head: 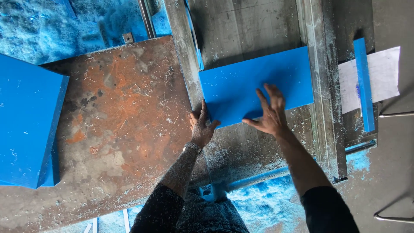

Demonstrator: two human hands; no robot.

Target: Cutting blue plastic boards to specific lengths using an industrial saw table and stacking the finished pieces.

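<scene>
Both hands do the grip work on one blue slab (254, 88) lying flat on the grey, dust-strewn tabletop (241, 146). Fingers of the right hand (269, 113) are spread wide and pressed flat on the slab's top near its front edge, palm down, not closed round anything. At the slab's near left corner the left hand (201, 125) has its fingers curled against the edge, steadying rather than clenching.

That slab sits between a rusty metal plate (116, 116) on the left and a grey rail (321, 95) on the right, its left end against a thin blue-edged upright strip (195, 43). Blue shavings (258, 203) lie heaped by the person's body and dust the surfaces, so I'd judge some cutting already done. A thick blue block (28, 123) rests on the rusty plate, well apart, and a narrow blue strip (364, 84) lies across a white sheet (384, 77) beyond the rail, probably a finished offcut. From where I stand, the slab looks uncut and only being positioned.
</scene>
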